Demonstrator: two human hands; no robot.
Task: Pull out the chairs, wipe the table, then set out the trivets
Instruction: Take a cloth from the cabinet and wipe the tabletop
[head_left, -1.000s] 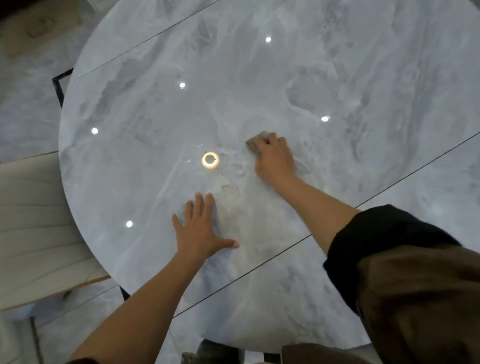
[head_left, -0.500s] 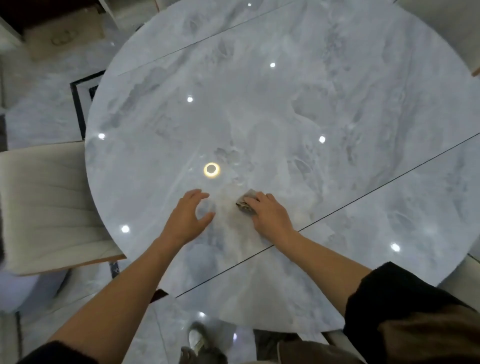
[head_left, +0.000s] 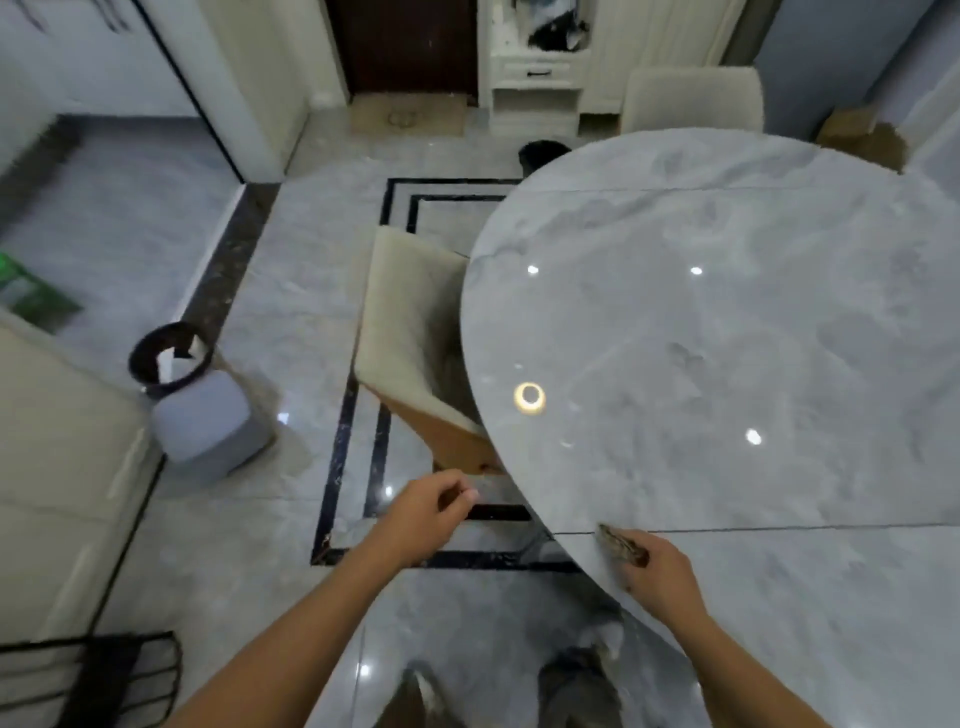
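The round grey marble table (head_left: 727, 338) fills the right of the view, its glossy top showing a ring-shaped lamp reflection (head_left: 529, 398) and a few bright dots. The right hand (head_left: 662, 574) is at about 7 o'clock on the table's rim, fingers curled round a small brownish cloth (head_left: 621, 548), which lies on the top at the near end of a thin dark seam (head_left: 805, 529) running off toward 3 o'clock. The left hand (head_left: 423, 514) hangs over the floor, off the table at 9 o'clock from the right hand and apart from the rim, its fingers loosely curled and holding nothing. A cream chair (head_left: 410, 332) stands at the table's 9 o'clock, its seat partly under the top. A second cream chair (head_left: 691, 101) stands at the table's 12 o'clock, only its back showing above the far rim. Further out at 9 o'clock, well apart from the table, a pale bin (head_left: 202, 415) with a dark rim stands on the grey tiled floor (head_left: 291, 291), which has a black border line (head_left: 337, 452). A tan doormat (head_left: 408, 117) lies at the dark door (head_left: 410, 47) toward 11 o'clock
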